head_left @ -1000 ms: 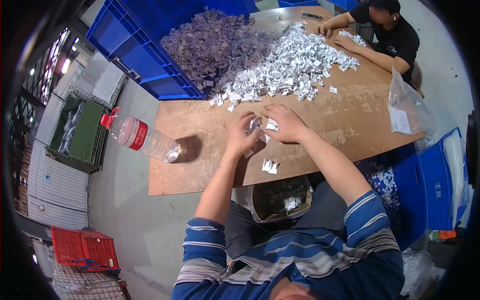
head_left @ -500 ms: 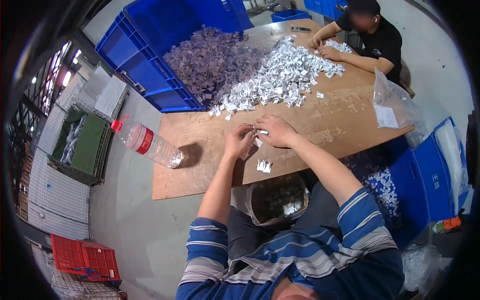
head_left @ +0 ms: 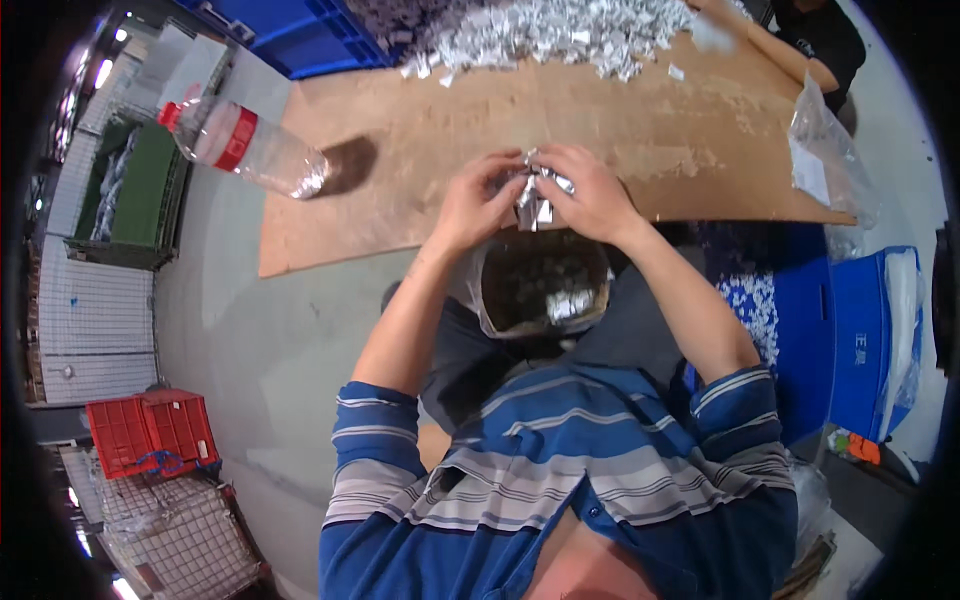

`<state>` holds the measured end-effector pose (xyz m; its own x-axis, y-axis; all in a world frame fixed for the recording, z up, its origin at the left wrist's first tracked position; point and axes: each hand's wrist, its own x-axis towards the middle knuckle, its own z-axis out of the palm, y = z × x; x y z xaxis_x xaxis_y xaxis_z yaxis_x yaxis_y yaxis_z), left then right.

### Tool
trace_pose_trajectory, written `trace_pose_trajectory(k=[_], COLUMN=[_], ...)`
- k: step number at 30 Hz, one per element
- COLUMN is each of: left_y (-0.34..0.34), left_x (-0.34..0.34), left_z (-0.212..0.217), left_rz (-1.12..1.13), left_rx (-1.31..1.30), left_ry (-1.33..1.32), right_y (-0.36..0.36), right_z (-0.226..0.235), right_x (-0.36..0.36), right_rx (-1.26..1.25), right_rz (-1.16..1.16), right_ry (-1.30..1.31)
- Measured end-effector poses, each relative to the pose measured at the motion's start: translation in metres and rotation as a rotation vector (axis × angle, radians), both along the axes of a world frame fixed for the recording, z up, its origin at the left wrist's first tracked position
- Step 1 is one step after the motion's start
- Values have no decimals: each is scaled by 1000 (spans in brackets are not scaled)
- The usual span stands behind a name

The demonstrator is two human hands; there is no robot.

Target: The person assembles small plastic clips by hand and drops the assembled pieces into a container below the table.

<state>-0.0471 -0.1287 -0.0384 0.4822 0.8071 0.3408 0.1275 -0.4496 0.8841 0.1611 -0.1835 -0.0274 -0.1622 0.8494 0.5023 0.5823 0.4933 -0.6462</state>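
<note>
At the table's near edge my left hand (head_left: 478,202) and my right hand (head_left: 588,194) face each other, fingers curled in. Several small white pieces (head_left: 536,208) with shiny faces are held between the fingertips and thumbs of both. Their exact kind is too small to make out, and my fingers partly cover them. Just below my hands, between my knees, sits a lined bin (head_left: 540,318) with small pieces inside. Beyond my hands a large heap of similar white pieces (head_left: 540,35) lies on the wooden table (head_left: 420,120).
A clear bottle with a red cap (head_left: 245,148) stands on the table's left side. At the back left is a blue crate (head_left: 310,40). A clear plastic bag (head_left: 830,165) hangs at the right edge. Blue bins (head_left: 800,320) stand lower right. A co-worker's arm (head_left: 775,50) rests at the far right.
The view has tilted down toward my lap. My hands have come back to the table's near edge above the bin, and the small group of white pieces there is now between my fingers.
</note>
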Motion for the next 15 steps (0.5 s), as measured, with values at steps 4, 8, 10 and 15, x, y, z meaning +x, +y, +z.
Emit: trace_pose_trajectory(k=[4, 8, 10, 15], left_y=[-28, -50, -62, -89], left_x=[-4, -11, -15, -30], left_z=[0, 3, 2, 0], left_rz=[24, 31, 7, 1], left_rx=[110, 314, 363, 467], left_ry=[57, 134, 111, 139], right_y=[-22, -46, -60, -83], right_z=[-10, -11, -10, -11], right_x=[-8, -15, -17, -20], right_rx=[50, 140, 147, 171], right_rz=[11, 18, 41, 143], right_ry=[-26, -95, -133, -211])
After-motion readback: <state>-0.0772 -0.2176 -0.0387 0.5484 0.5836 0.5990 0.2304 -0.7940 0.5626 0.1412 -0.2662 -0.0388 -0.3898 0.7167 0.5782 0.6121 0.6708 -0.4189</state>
